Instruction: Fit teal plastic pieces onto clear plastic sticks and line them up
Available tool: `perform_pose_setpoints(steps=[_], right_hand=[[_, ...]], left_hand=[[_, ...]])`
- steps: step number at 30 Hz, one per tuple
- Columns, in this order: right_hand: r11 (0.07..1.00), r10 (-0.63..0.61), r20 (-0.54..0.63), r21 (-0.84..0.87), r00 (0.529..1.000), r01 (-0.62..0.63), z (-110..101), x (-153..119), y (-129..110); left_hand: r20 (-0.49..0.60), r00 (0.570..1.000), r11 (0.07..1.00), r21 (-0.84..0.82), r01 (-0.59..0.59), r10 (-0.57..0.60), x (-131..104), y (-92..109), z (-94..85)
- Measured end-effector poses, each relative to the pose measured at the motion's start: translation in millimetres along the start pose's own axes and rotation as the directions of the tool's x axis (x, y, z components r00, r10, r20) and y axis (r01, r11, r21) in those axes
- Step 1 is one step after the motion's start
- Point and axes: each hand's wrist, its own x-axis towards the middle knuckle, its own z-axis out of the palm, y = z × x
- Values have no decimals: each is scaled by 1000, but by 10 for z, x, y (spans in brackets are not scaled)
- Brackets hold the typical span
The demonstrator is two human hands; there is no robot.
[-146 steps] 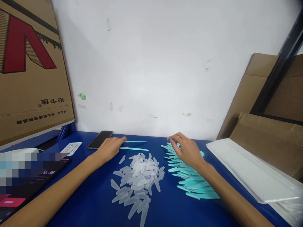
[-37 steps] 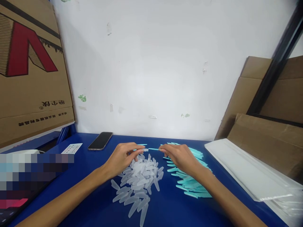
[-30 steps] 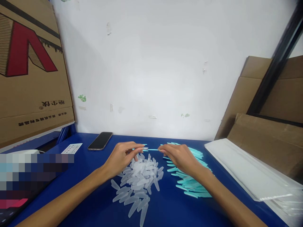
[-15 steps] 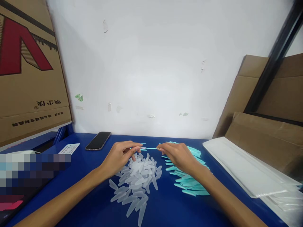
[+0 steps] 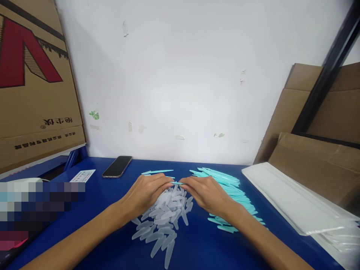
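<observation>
Between my pinched fingertips, a slim turquoise stick, apparently an eyebrow razor [image 5: 176, 183], lies crosswise. My left hand [image 5: 153, 189] is closed on its left end, and that end is hidden by the fingers; whether a cap is on it I cannot tell. The other end is gripped by my right hand [image 5: 206, 193]. Below the fingers spreads a heap of translucent white caps [image 5: 165, 213]. A pile of turquoise eyebrow razors [image 5: 225, 183] lies beyond and under my right hand and forearm. Behind my left hand rest a few turquoise razors [image 5: 157, 172].
A phone [image 5: 117, 167] and a printed card [image 5: 82, 175] lie on the blue table [image 5: 112, 243] to the left. White plastic bags [image 5: 289, 198] are stacked on the right. Cardboard boxes [image 5: 36, 105] stand at the left, with more cardboard [image 5: 317, 165] at the right. A white wall rises behind.
My hands have come closer together, the right one moving left and slightly nearer, so less of the razor shows between them. The turquoise razors behind my left hand are more exposed.
</observation>
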Motion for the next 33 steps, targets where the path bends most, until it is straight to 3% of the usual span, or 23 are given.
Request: perform_pose_setpoints(steps=[8, 14, 18, 21, 25, 29, 33], right_hand=[[999, -25, -40, -35, 999, 23, 25, 9, -71], [996, -41, -39, -85, 998, 37, 2, 24, -126], [992, 15, -57, -123, 998, -22, -82, 63, -101], [968, 133, -174, -187, 976, -166, -203, 58, 17], [882, 318, -273, -266, 908, -389, -333, -2, 313], [831, 408, -199, -324, 891, -452, -313, -64, 624], [867, 390, 10, -340, 921, -364, -206, -119, 829]], left_hand=[[57, 976, 922, -320, 218, -211, 2, 174, -41], [69, 980, 941, -273, 198, -186, 28, 206, -95], [61, 991, 983, -131, 126, -119, 64, 16, -145], [51, 968, 968, -40, 247, -244, 52, -233, -183], [163, 913, 927, 93, 362, -373, -22, -582, -227], [252, 882, 912, 209, 353, -399, -78, -818, -284], [314, 879, 932, 175, 318, -359, -103, -921, -336]])
